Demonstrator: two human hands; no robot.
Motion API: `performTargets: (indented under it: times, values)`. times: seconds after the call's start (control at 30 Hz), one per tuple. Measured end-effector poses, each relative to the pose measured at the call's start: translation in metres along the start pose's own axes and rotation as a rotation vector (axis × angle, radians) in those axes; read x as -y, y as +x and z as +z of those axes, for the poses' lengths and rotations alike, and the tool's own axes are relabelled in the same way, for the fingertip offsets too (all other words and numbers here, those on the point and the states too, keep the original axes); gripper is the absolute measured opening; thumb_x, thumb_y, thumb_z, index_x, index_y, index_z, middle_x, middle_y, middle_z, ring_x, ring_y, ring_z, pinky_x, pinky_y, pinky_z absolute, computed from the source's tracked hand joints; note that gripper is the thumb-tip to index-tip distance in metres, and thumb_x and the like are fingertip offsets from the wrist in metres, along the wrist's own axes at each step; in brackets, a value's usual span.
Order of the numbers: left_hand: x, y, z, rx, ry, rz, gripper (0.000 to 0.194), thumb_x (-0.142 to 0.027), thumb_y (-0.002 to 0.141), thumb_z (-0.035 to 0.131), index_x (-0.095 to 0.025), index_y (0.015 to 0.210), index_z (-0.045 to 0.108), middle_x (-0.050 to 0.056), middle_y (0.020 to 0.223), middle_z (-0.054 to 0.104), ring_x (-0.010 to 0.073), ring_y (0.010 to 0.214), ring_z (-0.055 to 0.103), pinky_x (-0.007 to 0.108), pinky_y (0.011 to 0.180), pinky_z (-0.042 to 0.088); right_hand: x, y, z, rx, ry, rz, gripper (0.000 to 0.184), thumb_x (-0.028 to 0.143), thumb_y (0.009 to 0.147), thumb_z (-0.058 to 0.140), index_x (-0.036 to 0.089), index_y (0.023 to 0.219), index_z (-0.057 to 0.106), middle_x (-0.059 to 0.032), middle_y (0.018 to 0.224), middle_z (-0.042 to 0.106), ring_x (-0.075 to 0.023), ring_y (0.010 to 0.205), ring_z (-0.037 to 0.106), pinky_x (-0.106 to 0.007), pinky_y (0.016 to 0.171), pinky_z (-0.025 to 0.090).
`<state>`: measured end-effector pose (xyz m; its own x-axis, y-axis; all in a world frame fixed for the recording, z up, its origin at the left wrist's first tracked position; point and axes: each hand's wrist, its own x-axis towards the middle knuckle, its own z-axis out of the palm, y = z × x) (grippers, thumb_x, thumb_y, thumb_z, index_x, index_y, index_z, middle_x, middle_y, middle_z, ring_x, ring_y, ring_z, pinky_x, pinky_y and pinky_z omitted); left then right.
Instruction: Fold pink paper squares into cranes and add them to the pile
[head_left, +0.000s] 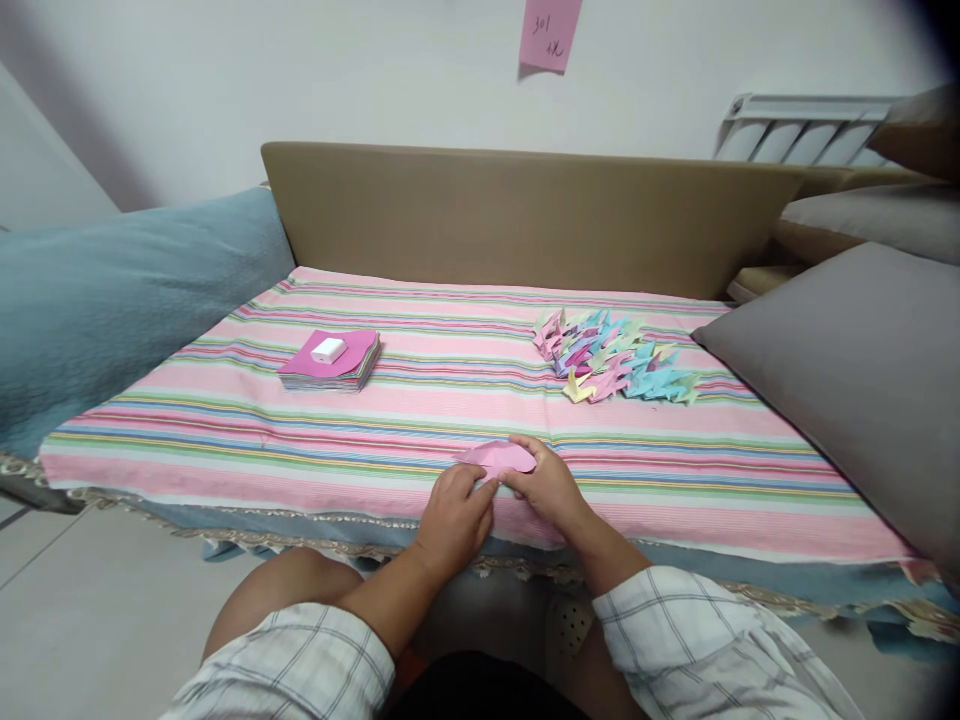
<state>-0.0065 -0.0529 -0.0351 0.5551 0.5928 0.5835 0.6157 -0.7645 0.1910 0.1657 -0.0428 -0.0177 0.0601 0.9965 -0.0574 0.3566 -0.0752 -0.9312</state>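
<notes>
A partly folded sheet of pink origami paper (495, 457) lies at the front edge of the striped cloth, between my two hands. My left hand (455, 515) presses on its near left side, fingers curled and the thumb close to the paper's near edge. On the right side, my right hand (546, 487) pinches the paper between thumb and fingers. The undersides of the folds are hidden by my fingers.
A stack of coloured paper (330, 365) with a small white box (328, 350) on top sits at left. Several folded paper cranes (600, 360) are heaped at right. A grey cushion (847, 370) borders the right, a blue armrest (142, 290) the left.
</notes>
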Motion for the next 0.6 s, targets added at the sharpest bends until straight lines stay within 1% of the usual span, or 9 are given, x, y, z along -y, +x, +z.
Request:
performTargets:
  times: [0.17,0.37,0.43,0.6]
  values:
    - [0.0037,0.0006,-0.0015,-0.008,-0.013,0.042,0.033,-0.013,0.082,0.045,-0.020,0.110,0.058,0.010,0.100,0.057,0.0211,0.095,0.051,0.040,0.080,0.047,0.0023,0.0000,-0.0015,-0.001,-0.040,-0.010,0.055,0.028,0.067,0.064,0.018,0.119,0.051,0.0025,0.069,0.064,-0.0126,0.049,0.057,-0.025,0.054,0.047]
    - [0.0059,-0.0003,-0.0015,-0.020,-0.050,0.053,0.031,-0.012,0.082,0.045,-0.018,0.110,0.058,0.011,0.100,0.058,0.0206,0.097,0.051,0.039,0.083,0.048,0.0047,0.0004,-0.0025,-0.001,-0.047,0.031,0.055,0.033,0.070,0.064,0.016,0.120,0.051,0.0051,0.054,0.059,-0.0135,0.047,0.057,-0.024,0.052,0.045]
    - [0.0062,-0.0008,-0.0021,-0.019,-0.055,0.050,0.030,-0.011,0.083,0.045,-0.018,0.109,0.058,0.010,0.100,0.057,0.0207,0.097,0.051,0.039,0.084,0.048,0.0052,0.0005,-0.0023,-0.009,-0.051,0.029,0.054,0.032,0.069,0.065,0.016,0.118,0.052,0.0044,0.056,0.060,-0.0129,0.047,0.058,-0.023,0.051,0.044]
    - [0.0069,-0.0008,-0.0037,-0.029,-0.053,0.043,0.027,-0.011,0.082,0.046,-0.017,0.105,0.058,0.010,0.099,0.057,0.0206,0.096,0.051,0.038,0.084,0.048,0.0038,0.0005,-0.0007,-0.030,-0.021,0.020,0.051,0.028,0.067,0.065,0.017,0.115,0.054,0.0007,0.073,0.065,-0.0110,0.048,0.058,-0.022,0.050,0.045]
